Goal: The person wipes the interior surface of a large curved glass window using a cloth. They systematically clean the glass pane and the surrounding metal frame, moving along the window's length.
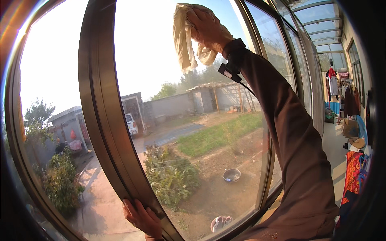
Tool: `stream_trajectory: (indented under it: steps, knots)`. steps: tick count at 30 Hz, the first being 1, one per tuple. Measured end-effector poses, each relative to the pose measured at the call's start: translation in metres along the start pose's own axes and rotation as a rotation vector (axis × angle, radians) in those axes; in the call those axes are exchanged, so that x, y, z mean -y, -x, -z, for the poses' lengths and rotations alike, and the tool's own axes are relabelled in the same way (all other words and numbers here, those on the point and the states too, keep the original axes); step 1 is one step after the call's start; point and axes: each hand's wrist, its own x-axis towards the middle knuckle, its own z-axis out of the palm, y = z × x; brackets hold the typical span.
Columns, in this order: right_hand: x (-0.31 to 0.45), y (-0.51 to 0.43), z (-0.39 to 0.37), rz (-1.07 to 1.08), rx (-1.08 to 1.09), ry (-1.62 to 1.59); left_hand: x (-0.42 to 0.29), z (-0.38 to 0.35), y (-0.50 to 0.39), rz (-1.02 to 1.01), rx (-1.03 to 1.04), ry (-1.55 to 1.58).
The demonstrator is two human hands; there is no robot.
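Observation:
My right hand [205,28] presses a crumpled cream cloth [182,45] against the upper part of a window pane [169,126]. Loose ends of the cloth hang down below the fingers. A dark strap with a small black device [229,73] and a cable sits at my right wrist, over a brown sleeve [289,126]. Low in the view, my left hand [143,217] grips the edge of the bronze-coloured metal window upright [105,120], its fingers curled over the frame. Some haze shows on the glass.
To the right runs a glazed corridor with hanging clothes [333,82], a cardboard box [350,128], a straw hat [357,142] and a patterned red cloth [352,171]. Beyond the glass lie a yard with bushes [169,174], a metal basin [232,175], shoes [221,223] and a white vehicle [131,123].

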Motion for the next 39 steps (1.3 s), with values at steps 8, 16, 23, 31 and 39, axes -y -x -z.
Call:
stream_trajectory:
  steps: [8,16,23,31,39]
  knots:
    - [0.050,-0.013,-0.004,0.133,-0.181,-0.122,0.011,0.003,-0.004,-0.102,-0.058,0.137]
    - [0.194,0.253,0.161,0.465,0.145,-0.615,0.011,0.006,-0.001,-0.071,-0.028,0.162]
    - [0.128,0.133,0.074,0.365,0.158,-0.405,0.016,-0.001,0.002,-0.077,-0.038,0.138]
    - [0.078,-0.146,-0.013,0.331,0.154,0.361,0.019,-0.004,-0.002,-0.089,-0.046,0.131]
    - [0.163,-0.088,-0.017,0.225,-0.241,-0.282,0.016,-0.002,-0.001,-0.061,-0.038,0.164]
